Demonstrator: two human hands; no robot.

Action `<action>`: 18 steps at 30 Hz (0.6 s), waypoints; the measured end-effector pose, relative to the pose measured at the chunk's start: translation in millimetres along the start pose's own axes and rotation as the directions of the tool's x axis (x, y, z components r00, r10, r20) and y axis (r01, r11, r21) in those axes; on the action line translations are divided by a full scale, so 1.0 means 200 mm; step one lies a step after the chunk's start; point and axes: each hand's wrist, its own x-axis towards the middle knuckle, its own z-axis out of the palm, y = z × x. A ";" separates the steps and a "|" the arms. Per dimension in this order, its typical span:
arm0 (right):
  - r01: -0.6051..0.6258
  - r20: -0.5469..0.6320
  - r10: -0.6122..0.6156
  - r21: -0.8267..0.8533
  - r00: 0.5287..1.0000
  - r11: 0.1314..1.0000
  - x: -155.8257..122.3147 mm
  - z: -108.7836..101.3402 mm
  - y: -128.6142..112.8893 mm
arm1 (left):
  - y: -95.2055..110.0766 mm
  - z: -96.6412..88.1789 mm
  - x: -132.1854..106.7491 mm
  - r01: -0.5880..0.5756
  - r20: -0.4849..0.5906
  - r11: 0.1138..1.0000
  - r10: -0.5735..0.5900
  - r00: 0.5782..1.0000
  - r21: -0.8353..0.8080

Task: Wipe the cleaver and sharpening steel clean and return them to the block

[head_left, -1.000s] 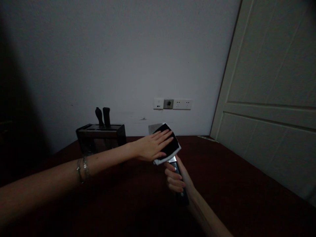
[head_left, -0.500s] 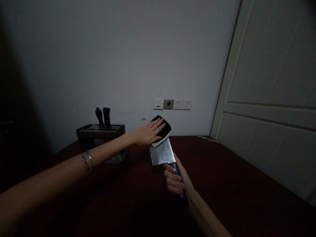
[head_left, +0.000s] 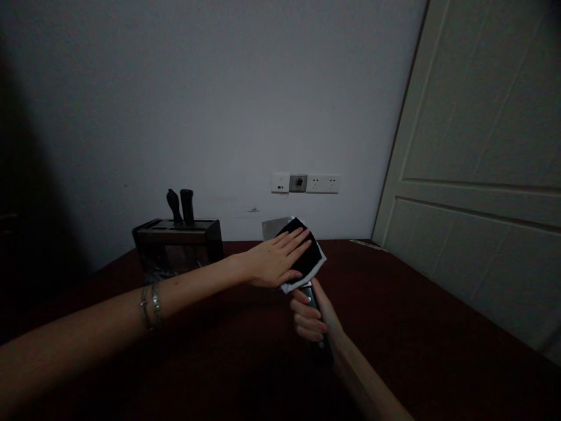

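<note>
Two hands meet near the middle of the frame over a cleaver [head_left: 272, 227]; its handle [head_left: 311, 299] points toward the lower right and its blade toward the upper left, the whole tool tilted in front of the person, just right of centre; whether it touches the table [head_left: 245, 339] cannot be told. The right hand [head_left: 314, 323] has its grip curled firmly round the handle; the left hand [head_left: 276, 260] has its grip spread, fingers stretched flat on a black cloth [head_left: 312, 255] with a white edge, which lies pressed over the blade rather than pinched. Half a second ago the cloth sat at the blade's far end and the metal beside the handle showed bare; now cloth and left hand have come down toward the lower right, the white edge lies just beside the right hand, and only a far corner of the blade shows; the work in hand thus seems to be a stroke along the blade, its near part now covered and its far corner exposed. The right hand has barely moved; left of centre, partly behind the left forearm, the dark holder [head_left: 175, 235] stays put with two black handles [head_left: 187, 206] upright in it.
</note>
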 end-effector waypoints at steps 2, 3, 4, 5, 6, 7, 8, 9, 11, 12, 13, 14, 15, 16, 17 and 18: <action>-0.007 0.038 0.007 0.008 0.999 1.000 0.00 -0.01 0.00 | 0.01 0.01 0.01 0.031 -0.002 1.000 -0.031 1.000 0.000; -0.009 0.045 0.009 0.008 0.999 1.000 0.00 -0.01 0.00 | 0.02 0.02 0.02 0.041 -0.004 0.999 -0.041 0.999 -0.001; -0.009 0.050 0.008 0.007 0.999 1.000 0.00 -0.01 0.00 | 0.03 0.02 0.02 0.048 -0.009 0.999 -0.048 0.999 -0.001; -0.010 0.050 0.010 0.003 0.999 1.000 0.00 -0.02 -0.01 | 0.04 0.02 0.03 0.053 -0.014 0.999 -0.053 0.999 0.000; -0.013 0.041 0.013 -0.003 0.999 1.000 0.00 -0.01 -0.01 | 0.05 0.01 0.03 0.056 -0.018 0.998 -0.056 0.998 0.002; -0.016 0.021 0.016 -0.009 1.000 1.000 -0.01 -0.01 -0.01 | 0.06 0.01 0.03 0.059 -0.022 0.998 -0.059 0.998 0.005; -0.019 0.000 0.019 -0.015 1.000 1.000 -0.01 -0.01 -0.01 | 0.06 0.01 0.03 0.060 -0.023 0.998 -0.060 0.998 0.009; -0.021 -0.020 0.021 -0.022 1.000 1.000 -0.01 -0.01 -0.01 | 0.06 0.00 0.03 0.059 -0.022 0.998 -0.059 0.998 0.013; -0.020 -0.067 0.018 -0.031 0.998 0.999 -0.01 -0.01 -0.02 | 0.05 0.00 0.03 0.057 -0.012 0.998 -0.057 0.998 0.018; -0.021 -0.068 0.018 -0.035 0.997 0.999 -0.01 -0.01 -0.02 | 0.03 0.00 0.03 0.061 -0.006 0.998 -0.061 0.998 0.019; -0.022 -0.067 0.020 -0.040 0.998 0.999 -0.01 -0.01 -0.02 | 0.01 0.01 0.03 0.073 0.002 0.997 -0.073 0.997 0.019; -0.027 -0.063 0.024 -0.047 0.998 0.999 0.00 -0.01 -0.03 | -0.02 0.01 0.03 0.094 0.008 0.995 -0.094 0.996 0.019; -0.031 -0.067 0.027 -0.055 0.997 0.998 0.00 -0.01 -0.03 | -0.05 0.02 0.03 0.123 0.014 0.992 -0.123 0.992 0.021; -0.031 -0.076 0.026 -0.061 0.997 0.998 0.00 -0.01 -0.03 | -0.08 0.02 0.03 0.152 0.018 0.988 -0.152 0.988 0.023; -0.026 -0.092 0.020 -0.066 0.996 0.998 0.00 0.00 -0.03 | -0.12 0.03 0.03 0.175 0.019 0.984 -0.176 0.984 0.026; -0.019 -0.111 0.012 -0.066 0.994 0.998 0.00 0.00 -0.03 | -0.14 0.04 0.02 0.188 0.017 0.982 -0.189 0.982 0.029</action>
